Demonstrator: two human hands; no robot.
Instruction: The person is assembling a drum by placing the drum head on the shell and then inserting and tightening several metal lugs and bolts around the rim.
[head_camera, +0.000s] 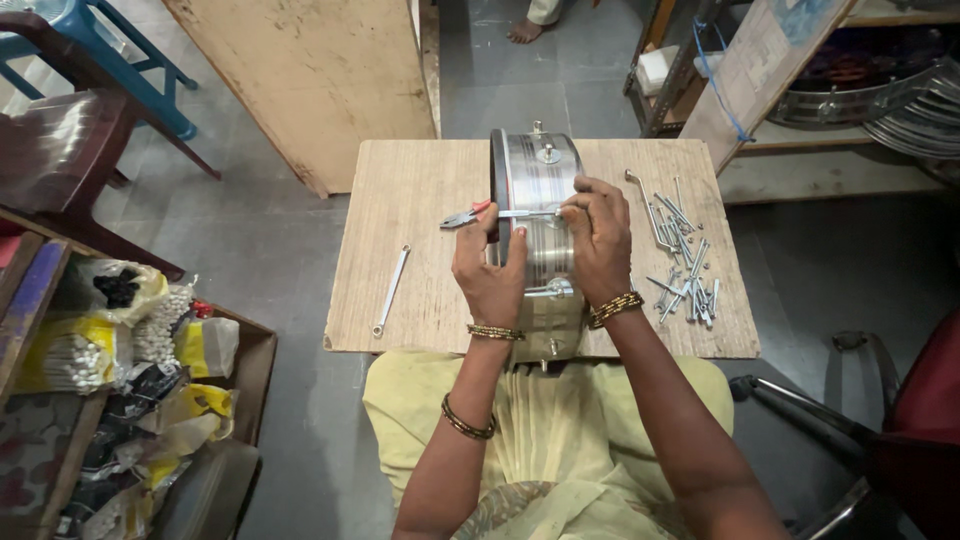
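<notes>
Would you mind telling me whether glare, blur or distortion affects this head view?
Head view: sharp at centre; soft light glints on the steel drum shell; wide-angle bending at the edges, the shelf post leaning; left hand and right hand are unblurred; the bolts cast faint shadows.

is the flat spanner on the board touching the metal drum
Apart. The head view shows the spanner lying on the wooden board, with bare wood between it and the metal drum.

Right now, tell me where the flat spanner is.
In the head view the flat spanner lies on the wooden board, toward its left edge, left of the left hand and apart from the metal drum shell.
</notes>
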